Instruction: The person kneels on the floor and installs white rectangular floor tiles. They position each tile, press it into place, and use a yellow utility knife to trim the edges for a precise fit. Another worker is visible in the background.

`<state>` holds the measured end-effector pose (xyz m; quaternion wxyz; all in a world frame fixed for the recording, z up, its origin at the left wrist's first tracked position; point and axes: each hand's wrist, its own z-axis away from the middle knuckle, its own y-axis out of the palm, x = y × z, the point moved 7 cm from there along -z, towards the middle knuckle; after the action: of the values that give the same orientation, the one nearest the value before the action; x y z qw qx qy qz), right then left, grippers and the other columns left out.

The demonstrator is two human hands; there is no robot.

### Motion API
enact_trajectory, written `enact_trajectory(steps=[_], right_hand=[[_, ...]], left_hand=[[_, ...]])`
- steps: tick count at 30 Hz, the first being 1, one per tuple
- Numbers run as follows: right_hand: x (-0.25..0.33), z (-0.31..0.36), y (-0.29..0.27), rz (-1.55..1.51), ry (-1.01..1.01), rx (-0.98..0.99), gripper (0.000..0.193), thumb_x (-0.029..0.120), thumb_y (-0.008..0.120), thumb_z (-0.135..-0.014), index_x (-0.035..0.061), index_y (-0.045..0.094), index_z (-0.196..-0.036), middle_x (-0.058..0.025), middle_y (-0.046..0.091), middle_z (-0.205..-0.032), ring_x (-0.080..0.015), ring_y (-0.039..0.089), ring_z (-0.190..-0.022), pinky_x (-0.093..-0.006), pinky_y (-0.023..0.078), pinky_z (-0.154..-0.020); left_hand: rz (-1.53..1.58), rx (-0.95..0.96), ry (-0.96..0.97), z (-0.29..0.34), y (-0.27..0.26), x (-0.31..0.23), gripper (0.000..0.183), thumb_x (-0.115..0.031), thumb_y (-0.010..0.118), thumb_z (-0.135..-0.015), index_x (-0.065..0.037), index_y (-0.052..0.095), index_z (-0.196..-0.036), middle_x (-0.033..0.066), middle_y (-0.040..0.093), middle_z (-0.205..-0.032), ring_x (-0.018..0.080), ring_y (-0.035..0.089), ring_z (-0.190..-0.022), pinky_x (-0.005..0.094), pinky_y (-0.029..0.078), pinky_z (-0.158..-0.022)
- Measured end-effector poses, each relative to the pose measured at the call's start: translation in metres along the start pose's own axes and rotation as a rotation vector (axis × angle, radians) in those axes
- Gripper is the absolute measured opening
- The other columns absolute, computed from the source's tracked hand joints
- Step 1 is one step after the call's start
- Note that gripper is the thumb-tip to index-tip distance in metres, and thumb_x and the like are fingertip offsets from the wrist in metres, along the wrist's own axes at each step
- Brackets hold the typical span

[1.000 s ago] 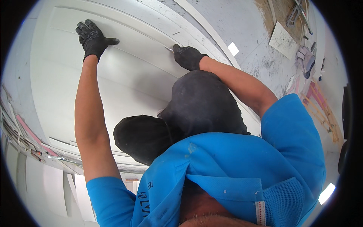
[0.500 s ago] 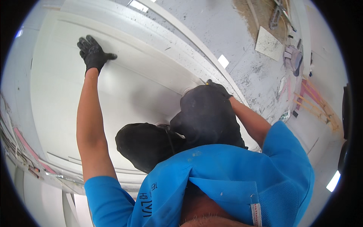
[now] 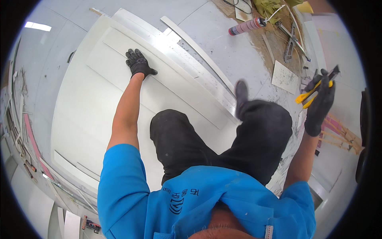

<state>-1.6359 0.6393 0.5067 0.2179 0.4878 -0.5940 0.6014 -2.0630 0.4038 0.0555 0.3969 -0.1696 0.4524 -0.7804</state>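
Note:
My left hand (image 3: 139, 65), in a black glove, lies flat on a large white panel (image 3: 99, 115) with its thumb spread. Thin straight lines run along the panel's face. Raised off to the right, away from the panel, my gloved right hand (image 3: 319, 104) is closed around a yellow utility knife (image 3: 305, 95). Its dark blade points up and away past the fingers. Part of the handle is hidden by the glove. My knees in black trousers are over the panel's near side, and one boot (image 3: 241, 95) is at its right edge.
A long white strip (image 3: 199, 51) lies beyond the panel on the grey floor. Farther right are a pink-grey roll (image 3: 246, 27), a metal clamp-like tool (image 3: 290, 44) and a speckled white square (image 3: 285, 78). Offcuts and a pink strip (image 3: 36, 147) lie at the left.
My right hand has lifted from the panel's edge beside my knee and swung out right with the utility knife. The left hand still presses the panel. My right leg has stepped outward.

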Motion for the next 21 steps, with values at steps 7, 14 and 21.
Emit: enact_trajectory(steps=[7, 14, 21], right_hand=[[-0.069, 0.058, 0.195, -0.37, 0.364, 0.523, 0.027, 0.033, 0.049, -0.105, 0.0069, 0.053, -0.11, -0.0034, 0.058, -0.086, -0.0114, 0.06, -0.068, -0.0282, 0.052, -0.061], [-0.108, 0.087, 0.306, -0.12, 0.636, 1.109, 0.029, 0.032, 0.054, -0.102, 0.0051, 0.049, -0.111, -0.0064, 0.056, -0.07, -0.0162, 0.061, -0.058, -0.0308, 0.049, -0.052], [-0.115, 0.032, 0.282, -0.171, 0.738, 1.187, 0.042, 0.046, 0.05, -0.102, 0.0043, 0.047, -0.11, -0.0047, 0.055, -0.067, -0.0173, 0.059, -0.059, -0.0341, 0.049, -0.061]], left_hand=[[0.008, -0.003, 0.015, -0.003, 0.002, -0.003, 0.152, -0.055, 0.093, -0.051, 0.004, 0.002, -0.156, 0.0329, -0.002, -0.161, 0.0472, -0.004, -0.151, 0.0572, 0.01, -0.12], [-0.05, 0.011, -0.01, 0.011, 0.006, 0.009, 0.153, -0.056, 0.093, -0.048, 0.005, 0.003, -0.156, 0.0349, -0.001, -0.16, 0.0496, -0.002, -0.15, 0.059, 0.013, -0.119], [-0.051, 0.093, -0.094, 0.016, 0.005, 0.005, 0.155, -0.051, 0.095, -0.045, 0.004, 0.002, -0.156, 0.0338, -0.002, -0.161, 0.048, -0.002, -0.151, 0.0568, 0.011, -0.12]])
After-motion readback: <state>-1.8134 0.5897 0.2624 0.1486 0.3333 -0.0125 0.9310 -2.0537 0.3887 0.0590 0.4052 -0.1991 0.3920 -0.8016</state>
